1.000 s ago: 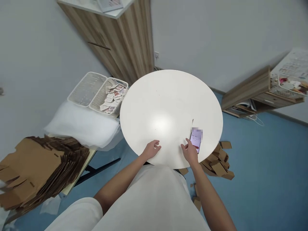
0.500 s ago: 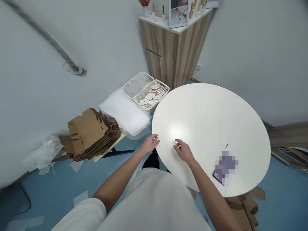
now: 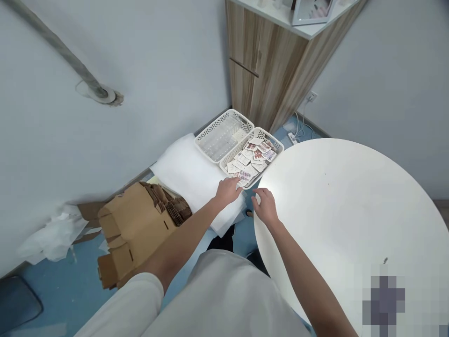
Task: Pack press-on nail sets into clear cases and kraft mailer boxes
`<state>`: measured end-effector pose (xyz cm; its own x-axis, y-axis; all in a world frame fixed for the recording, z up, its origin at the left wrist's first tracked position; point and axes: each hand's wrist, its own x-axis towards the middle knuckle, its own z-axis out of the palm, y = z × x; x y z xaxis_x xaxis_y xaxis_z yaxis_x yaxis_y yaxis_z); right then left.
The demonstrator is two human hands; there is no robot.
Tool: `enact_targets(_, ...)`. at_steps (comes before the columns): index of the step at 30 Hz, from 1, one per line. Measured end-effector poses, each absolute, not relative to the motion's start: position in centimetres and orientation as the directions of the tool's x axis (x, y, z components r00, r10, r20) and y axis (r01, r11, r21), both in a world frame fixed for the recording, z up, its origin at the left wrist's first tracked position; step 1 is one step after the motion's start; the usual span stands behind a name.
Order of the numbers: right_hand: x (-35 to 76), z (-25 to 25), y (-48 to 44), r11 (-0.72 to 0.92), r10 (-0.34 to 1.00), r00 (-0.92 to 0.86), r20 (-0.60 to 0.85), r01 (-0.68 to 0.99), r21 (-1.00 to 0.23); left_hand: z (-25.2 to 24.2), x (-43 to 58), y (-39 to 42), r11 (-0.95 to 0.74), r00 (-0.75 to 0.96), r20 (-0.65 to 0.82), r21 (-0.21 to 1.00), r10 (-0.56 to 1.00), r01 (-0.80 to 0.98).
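Note:
My left hand point(image 3: 228, 191) hovers at the near edge of a white plastic basket point(image 3: 251, 183), its fingers stretched out and nothing held. Small printed cards point(image 3: 250, 157), some with rows of coloured nail-like shapes, fill that basket. Below my left hand lies a stack of white foam sheets point(image 3: 189, 164). My right hand point(image 3: 265, 206) is over the left rim of the round white table point(image 3: 336, 201), fingers apart and without anything in them. A second white basket point(image 3: 210, 122), holding clear plastic pieces point(image 3: 224, 135), adjoins the card basket.
Flattened brown cardboard boxes point(image 3: 140, 220) are stacked at the left. Crumpled white sheeting point(image 3: 52, 234) lies by the wall. A wood-grain cabinet point(image 3: 266, 61) stands behind, with a power strip and cord point(image 3: 293, 137) on the floor. A blurred-out patch point(image 3: 384, 299) covers part of the table.
The view has shifted left and closer to the baskets. Both hands have moved from the table's near left edge toward the card basket. Nothing has been picked up.

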<state>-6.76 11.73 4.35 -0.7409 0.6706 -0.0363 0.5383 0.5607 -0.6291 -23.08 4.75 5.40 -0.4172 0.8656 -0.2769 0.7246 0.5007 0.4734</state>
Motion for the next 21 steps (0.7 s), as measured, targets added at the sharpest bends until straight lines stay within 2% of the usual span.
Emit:
enact_targets(5,-12.4,3.3,13.8,0.683,0.631,-0.765,-0.13,0.628,-0.373,3.9,-25.6,7.9,0.391,-0.26,-0.362,0.357,0.895,0.848)
enact_targets(10,-15.1,2.0,15.3,0.707,0.629,-0.713,-0.31,0.69,-0.154,2.2,-26.0,10.2,0.397,-0.203,-0.521,0.293,0.829,0.869)
enact_targets(21,-17.7,0.6,16.4,0.633,0.673,-0.551,-0.493,0.774,-0.003,1.3,-26.6,11.2,0.392,-0.128,-0.628,0.302,0.767,0.869)
